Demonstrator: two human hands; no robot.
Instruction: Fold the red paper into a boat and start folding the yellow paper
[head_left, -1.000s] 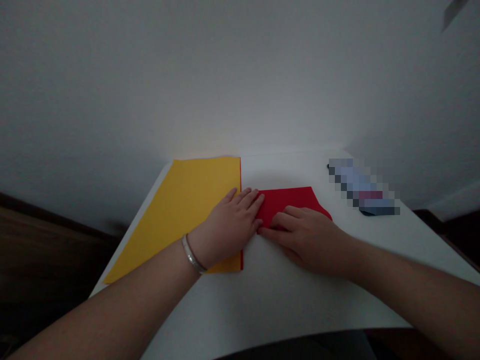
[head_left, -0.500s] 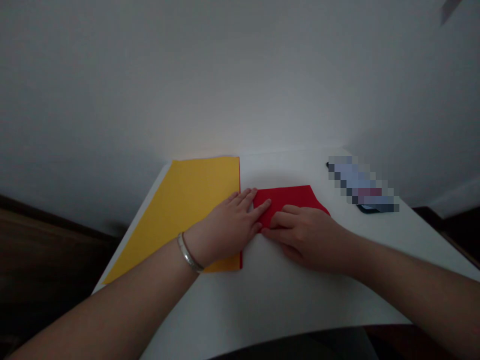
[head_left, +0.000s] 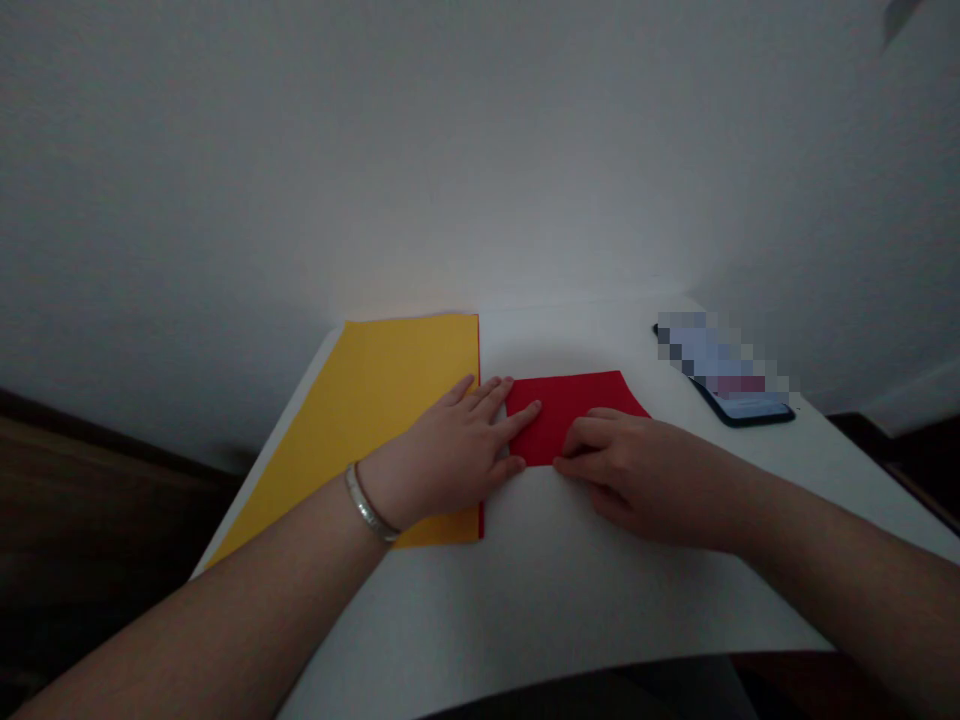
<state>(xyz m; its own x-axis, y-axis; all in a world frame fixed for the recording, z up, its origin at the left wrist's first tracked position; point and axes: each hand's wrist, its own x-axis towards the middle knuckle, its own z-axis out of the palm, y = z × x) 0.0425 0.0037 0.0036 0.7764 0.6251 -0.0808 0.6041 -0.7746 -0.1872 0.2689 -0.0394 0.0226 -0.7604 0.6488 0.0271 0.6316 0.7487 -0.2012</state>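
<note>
A piece of red paper (head_left: 546, 420), seemingly folded, lies flat on the white table. My left hand (head_left: 469, 440) is spread palm down, its index finger and thumb resting on the red paper's left end. The rest of that hand lies over the right part of a large yellow sheet (head_left: 390, 390). At the near edge of the red paper, the fingers of my right hand (head_left: 637, 470) are curled and pinched together against it. This hand covers the paper's right end.
Under the yellow sheet, a thin red edge (head_left: 481, 520) shows along its right side. A phone (head_left: 757, 408) with a partly blurred-out screen lies at the table's right. The white table (head_left: 420, 620) backs onto a pale wall (head_left: 480, 150).
My right hand has slid to the right along the near edge of the red paper, uncovering more of its middle. My left hand has stayed almost in place.
</note>
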